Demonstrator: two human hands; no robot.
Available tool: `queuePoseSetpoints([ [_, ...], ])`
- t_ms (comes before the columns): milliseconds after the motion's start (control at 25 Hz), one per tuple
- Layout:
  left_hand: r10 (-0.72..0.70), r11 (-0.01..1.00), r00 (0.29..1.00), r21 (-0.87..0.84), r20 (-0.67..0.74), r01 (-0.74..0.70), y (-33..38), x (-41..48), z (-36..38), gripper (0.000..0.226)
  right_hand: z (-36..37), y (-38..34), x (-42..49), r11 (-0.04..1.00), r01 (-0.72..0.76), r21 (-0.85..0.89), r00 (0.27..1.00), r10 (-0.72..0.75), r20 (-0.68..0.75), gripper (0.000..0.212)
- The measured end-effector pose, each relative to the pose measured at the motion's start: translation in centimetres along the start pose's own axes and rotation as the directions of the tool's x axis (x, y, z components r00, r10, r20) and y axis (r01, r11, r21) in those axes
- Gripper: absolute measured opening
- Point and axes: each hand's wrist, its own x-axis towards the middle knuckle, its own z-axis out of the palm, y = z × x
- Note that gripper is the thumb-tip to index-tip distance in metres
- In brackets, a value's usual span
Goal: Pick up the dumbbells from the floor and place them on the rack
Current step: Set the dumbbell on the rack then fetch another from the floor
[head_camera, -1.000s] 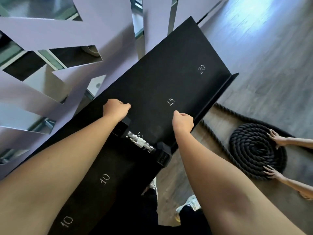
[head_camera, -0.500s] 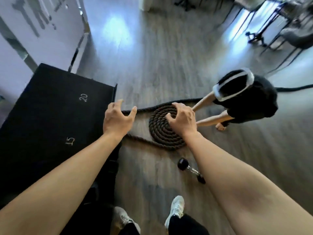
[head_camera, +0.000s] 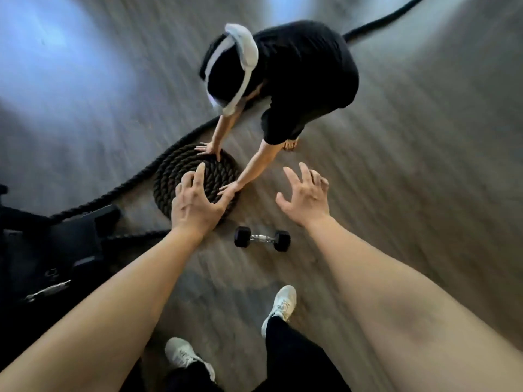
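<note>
A small black dumbbell [head_camera: 262, 239] with a chrome handle lies on the wood floor between my forearms. My left hand [head_camera: 195, 202] hovers above and to its left, fingers spread, holding nothing. My right hand [head_camera: 305, 193] is up and to the right of it, also spread and empty. The black rack [head_camera: 42, 250] fills the left edge, and a chrome dumbbell handle [head_camera: 46, 291] shows on its low shelf. The picture is motion-blurred.
A coiled black battle rope [head_camera: 172, 176] lies just beyond the dumbbell, its tail running toward the rack. A person in black [head_camera: 305, 80] crouches over it with both hands on the coil. My white shoes [head_camera: 280, 304] stand below the dumbbell.
I have let go of the dumbbell set on the rack and turned right, away from it. My hands have opened and now hang over the floor near the loose dumbbell.
</note>
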Motion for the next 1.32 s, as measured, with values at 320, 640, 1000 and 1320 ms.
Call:
queuePoseSetpoints([
  [320, -0.345, 0.924, 0.907, -0.079, 0.242, 0.373, -7.8, 6.1, 23.1, 0.077, 20.6, 11.5, 4.9, 0.655, -0.581, 0.483, 0.81, 0.525, 0.263, 0.058],
  [640, -0.506, 0.826, 0.815, -0.115, 0.284, 0.553, -25.6, 12.6, 55.2, 0.082, 55.2, 20.0, 10.9, 0.246, -0.792, 0.559, 0.545, 0.697, 0.466, 0.063],
  [1000, -0.707, 0.383, 0.446, -0.233, 0.548, 0.894, -31.7, 17.4, 62.1, 0.068, 63.9, 21.7, 13.5, -0.112, -0.772, 0.625, 0.376, 0.713, 0.592, 0.057],
  [1320, -0.801, 0.25, 0.415, -0.389, 0.432, 0.887, -28.6, 10.4, 47.9, 0.053, 51.7, 15.2, 8.7, -0.089, -0.805, 0.587, 0.368, 0.701, 0.611, 0.04],
])
